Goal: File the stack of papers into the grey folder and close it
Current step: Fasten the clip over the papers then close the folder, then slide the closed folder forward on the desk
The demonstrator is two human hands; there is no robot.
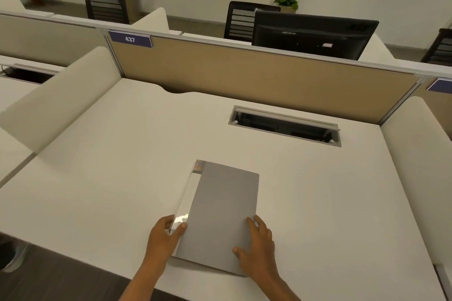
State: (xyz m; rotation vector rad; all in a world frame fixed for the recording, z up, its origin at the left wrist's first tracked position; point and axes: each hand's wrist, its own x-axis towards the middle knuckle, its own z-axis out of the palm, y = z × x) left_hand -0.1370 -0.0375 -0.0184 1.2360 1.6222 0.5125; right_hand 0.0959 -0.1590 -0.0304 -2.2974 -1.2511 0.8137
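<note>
The grey folder (pixel 220 210) lies shut near the front edge of the white desk (pixel 110 166), its long side running away from me. A glossy clear strip runs down its left edge, and a small label with orange print sits at the far left corner. No loose papers show. My left hand (pixel 163 239) grips the folder's near left edge, thumb on top of the clear strip. At the near right corner my right hand (pixel 256 249) rests on the cover, fingers spread and thumb on the grey surface.
A metal cable slot (pixel 285 126) is sunk into the desk behind the folder. A tan partition (pixel 244 76) closes the back, cream side screens (pixel 56 98) flank the desk. A black monitor (pixel 313 36), chairs and potted plants stand beyond.
</note>
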